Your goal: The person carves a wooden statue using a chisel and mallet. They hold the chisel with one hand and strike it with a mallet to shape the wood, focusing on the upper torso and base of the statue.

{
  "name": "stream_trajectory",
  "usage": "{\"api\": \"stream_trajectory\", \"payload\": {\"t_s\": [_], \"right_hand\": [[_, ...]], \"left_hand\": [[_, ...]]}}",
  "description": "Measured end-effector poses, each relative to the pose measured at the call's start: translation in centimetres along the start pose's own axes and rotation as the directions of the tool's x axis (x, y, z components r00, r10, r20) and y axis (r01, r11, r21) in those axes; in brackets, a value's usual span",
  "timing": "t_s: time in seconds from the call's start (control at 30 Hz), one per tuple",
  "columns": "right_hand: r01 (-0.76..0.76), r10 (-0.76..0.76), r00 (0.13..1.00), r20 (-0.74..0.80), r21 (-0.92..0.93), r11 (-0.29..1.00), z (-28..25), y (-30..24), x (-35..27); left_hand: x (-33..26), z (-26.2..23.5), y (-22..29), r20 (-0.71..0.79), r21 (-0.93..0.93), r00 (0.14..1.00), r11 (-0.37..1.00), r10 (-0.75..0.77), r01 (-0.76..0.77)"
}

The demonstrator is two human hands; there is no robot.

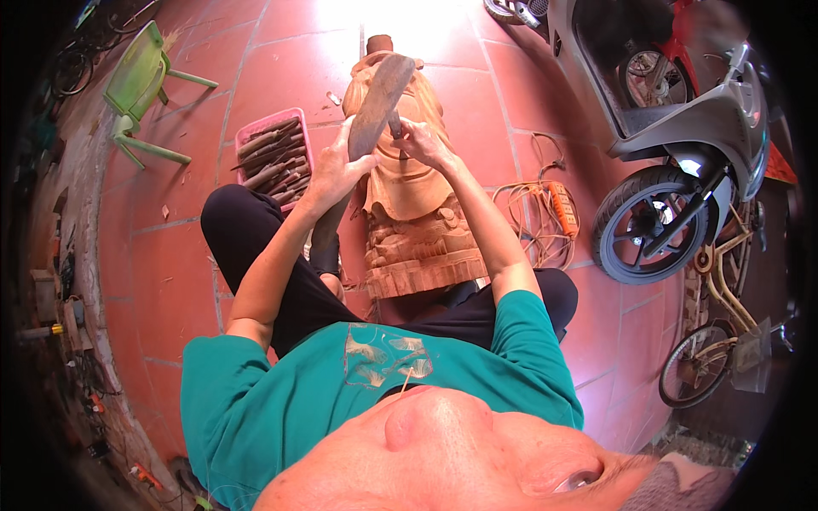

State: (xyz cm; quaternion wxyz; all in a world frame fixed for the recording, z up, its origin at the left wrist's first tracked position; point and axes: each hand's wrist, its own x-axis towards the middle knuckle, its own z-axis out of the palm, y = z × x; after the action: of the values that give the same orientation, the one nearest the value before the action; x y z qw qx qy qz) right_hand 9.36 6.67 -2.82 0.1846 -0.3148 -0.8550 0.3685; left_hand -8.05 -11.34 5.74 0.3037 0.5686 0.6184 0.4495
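My left hand [341, 170] is wrapped round a long, flat, brown-grey wooden bat [382, 95], its broad end slanting up and to the right over the carving. Close by the bat's right edge, my right hand [423, 143] grips a small dark tool [394, 125]; its kind is hidden by the fingers and the bat. Beneath both hands lies a carved wooden statue [417, 204] with robe folds and a blocky base, the base toward me. Whether the small tool touches the bat or the statue I cannot tell.
A pink basket [241, 136] of several chisel-like tools stands left of the statue. To the right lie an orange power strip [563, 209] and its coiled cord [532, 234]. A green chair [136, 77], a grey motor scooter [682, 136] and a bicycle [724, 285] stand farther out.
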Motion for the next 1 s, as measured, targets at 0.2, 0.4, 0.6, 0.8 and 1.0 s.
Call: {"api": "stream_trajectory", "payload": {"t_s": [0.2,0.4,0.6,0.8,1.0], "right_hand": [[0.05,-0.051,0.999,-0.016,-0.052,0.997,0.5,1.2,0.2],[0.05,-0.051,0.999,-0.007,-0.077,0.996,0.6,0.7,0.2],[0.039,-0.038,0.999,0.018,-0.061,0.997,0.9,-0.2,0.4],[0.03,-0.029,1.0,0.013,-0.086,0.996,0.9,0.0,0.4],[0.067,-0.069,0.998,-0.009,-0.175,0.982,1.7,0.1,0.7]], "left_hand": [[0.5,0.1,-0.9,0.092,0.273,0.988,0.957,-0.122,0.093],[-0.1,-0.3,0.3,-0.018,0.039,1.0,0.999,-0.025,0.026],[0.3,-0.2,-2.1,0.081,0.162,0.995,0.985,-0.064,0.051],[-0.3,-0.2,0.3,-0.045,0.07,0.997,0.996,-0.057,0.06],[0.0,-0.7,-1.4,0.076,0.139,0.993,0.987,-0.085,0.074]]}}
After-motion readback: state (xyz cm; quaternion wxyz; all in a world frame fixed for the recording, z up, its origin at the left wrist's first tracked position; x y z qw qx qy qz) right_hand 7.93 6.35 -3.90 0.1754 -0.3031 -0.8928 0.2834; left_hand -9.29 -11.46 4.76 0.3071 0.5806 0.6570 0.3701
